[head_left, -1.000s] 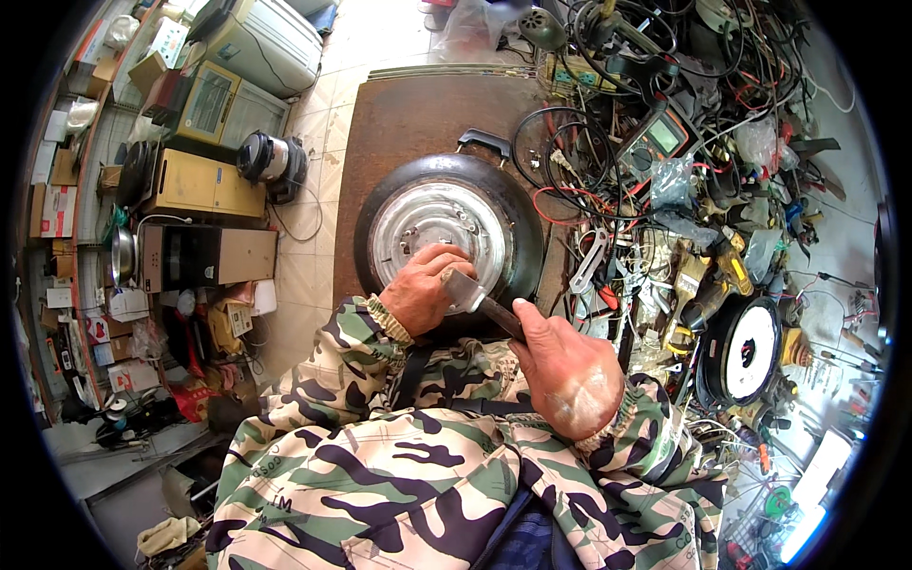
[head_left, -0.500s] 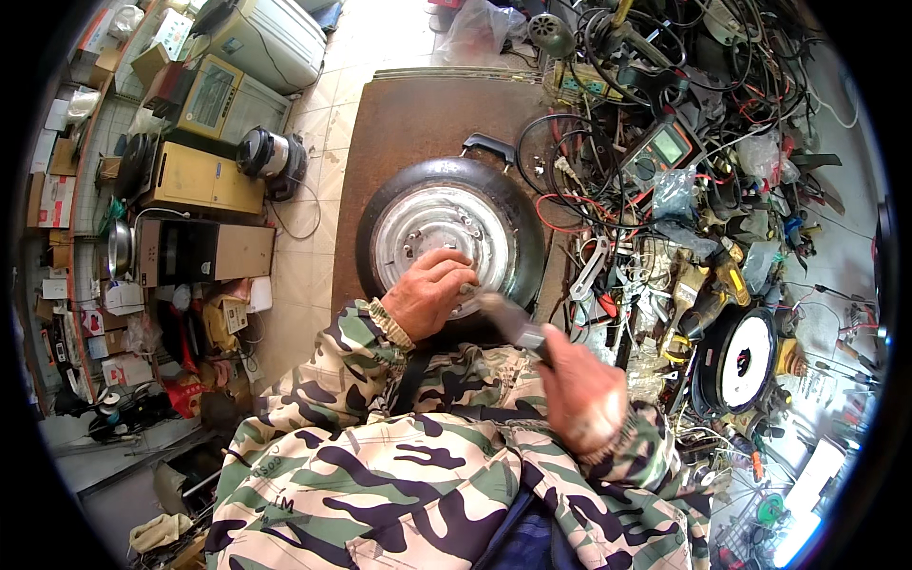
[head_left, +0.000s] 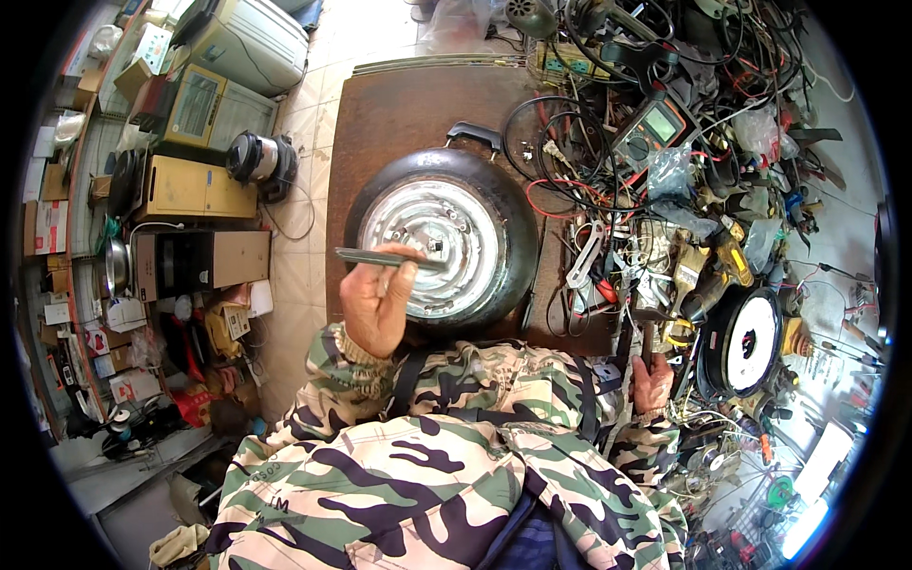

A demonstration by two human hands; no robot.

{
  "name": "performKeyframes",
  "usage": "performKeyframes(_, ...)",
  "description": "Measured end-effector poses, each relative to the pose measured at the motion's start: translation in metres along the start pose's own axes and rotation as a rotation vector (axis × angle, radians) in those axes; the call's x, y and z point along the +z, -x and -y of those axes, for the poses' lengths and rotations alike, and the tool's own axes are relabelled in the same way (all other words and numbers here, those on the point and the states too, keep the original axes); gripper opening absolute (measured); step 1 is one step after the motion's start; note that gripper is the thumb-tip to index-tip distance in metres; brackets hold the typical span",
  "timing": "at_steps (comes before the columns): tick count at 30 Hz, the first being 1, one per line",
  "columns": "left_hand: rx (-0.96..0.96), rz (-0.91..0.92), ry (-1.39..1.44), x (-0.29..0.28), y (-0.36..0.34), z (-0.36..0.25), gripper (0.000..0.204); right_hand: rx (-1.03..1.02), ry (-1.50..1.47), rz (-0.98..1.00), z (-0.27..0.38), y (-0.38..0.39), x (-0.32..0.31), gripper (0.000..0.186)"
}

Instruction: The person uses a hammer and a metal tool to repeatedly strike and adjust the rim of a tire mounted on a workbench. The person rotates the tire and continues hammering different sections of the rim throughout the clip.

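Observation:
A round black pan [head_left: 518, 223] lies upside down on the brown board, its silver metal base [head_left: 456, 204] facing up with screw posts and ridges. Over the left part of this base, my left hand [head_left: 377, 309] pinches a flat dark metal bar [head_left: 380, 257] between thumb and fingers. The bar lies crosswise, its right end near the middle of the base. The pan's black handle [head_left: 475, 132] points away from me. My right hand [head_left: 652, 386] is at the right, beside the clutter, its fingers around a dark-handled tool [head_left: 648, 337] whose far end I cannot make out.
The brown board [head_left: 408, 100] carries the pan. Tangled cables, a multimeter [head_left: 655, 126], pliers and loose parts crowd the right side. A black ring with a white disc [head_left: 749, 353] stands near my right hand. Shelves and appliances [head_left: 204, 180] line the left.
My right hand has moved right, away from the pan, with the tool. My left hand has shifted left and turned, and the flat bar in it now shows. The view has shifted slightly.

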State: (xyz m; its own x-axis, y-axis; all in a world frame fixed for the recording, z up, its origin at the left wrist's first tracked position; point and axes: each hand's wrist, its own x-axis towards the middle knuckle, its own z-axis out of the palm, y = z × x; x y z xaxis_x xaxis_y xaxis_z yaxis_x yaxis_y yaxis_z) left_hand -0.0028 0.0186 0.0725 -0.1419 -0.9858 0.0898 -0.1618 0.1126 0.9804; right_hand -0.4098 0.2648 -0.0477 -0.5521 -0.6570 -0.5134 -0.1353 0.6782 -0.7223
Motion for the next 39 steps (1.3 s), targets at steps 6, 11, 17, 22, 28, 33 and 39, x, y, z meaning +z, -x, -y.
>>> performKeyframes(6,-0.262,0.555,0.027,0.065,0.022,-0.007,0.026,-0.002,-0.048,-0.110,-0.028,-0.010,-0.023,0.033)
performKeyframes(11,-0.635,0.642,0.206,0.148,0.027,0.054,0.028,-0.194,0.353,-0.277,-0.067,-0.016,-0.033,0.035)
performKeyframes(17,-0.883,0.298,0.290,0.221,0.018,0.135,0.025,-0.270,0.768,-0.532,-0.078,-0.019,-0.034,0.047)
performKeyframes(22,-0.825,0.162,0.330,0.245,0.010,0.150,0.028,-0.155,0.989,-0.688,-0.046,-0.012,-0.013,0.039)
performKeyframes(28,-0.294,0.400,0.283,0.127,0.031,0.017,0.029,-0.434,0.652,-0.410,0.016,-0.008,0.051,0.017)
performKeyframes(33,0.032,-0.228,-0.486,-0.006,0.033,0.024,0.050,-0.458,0.355,0.090,0.035,-0.014,0.156,0.028)
performKeyframes(39,-0.271,-0.317,-0.467,-0.042,0.051,0.103,0.079,-0.370,0.529,0.237,0.060,-0.034,0.198,0.049)
